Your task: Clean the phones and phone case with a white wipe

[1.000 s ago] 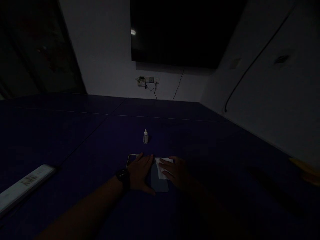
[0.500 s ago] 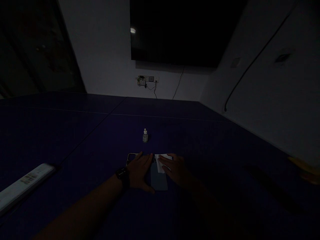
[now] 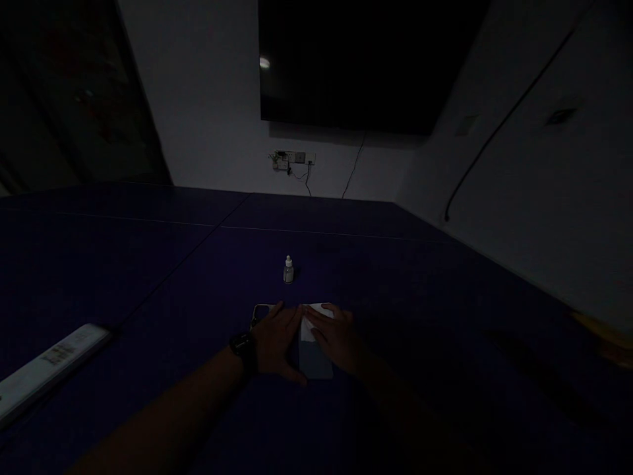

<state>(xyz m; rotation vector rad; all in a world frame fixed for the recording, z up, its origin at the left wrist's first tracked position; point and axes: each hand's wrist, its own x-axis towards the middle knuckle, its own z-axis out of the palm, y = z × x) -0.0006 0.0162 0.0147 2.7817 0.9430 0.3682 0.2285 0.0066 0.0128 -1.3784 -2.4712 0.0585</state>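
Centrally, on the dark blue surface [image 3: 395, 284], a blue-grey smartphone [image 3: 316, 364], lying flat between both hands, long axis pointing away from the viewer. Upper part covered by a white wipe [image 3: 308, 333]; lower part bare.

Left hand [image 3: 275, 340]: palm down, spread flat, nothing clasped. Mostly on top of a phone case [image 3: 255, 313], visible only at its upper left corner. Fingertips near the phone's upper left corner, thumb at its lower left edge; too dark to tell if touching there. Dark wristwatch [image 3: 242, 344] on the same wrist.

Right hand [image 3: 339, 336]: fingers laid over the wipe, against the phone's upper end. Impossible to tell whether pinching the cloth or only pressing.

Beyond the hands, well within view: a small dropper bottle [image 3: 288, 272], upright, white-topped. Far left, a white power strip [image 3: 64, 356], slanting. On the far wall, a large television [image 3: 346, 63], dark, above wall sockets [image 3: 299, 158].
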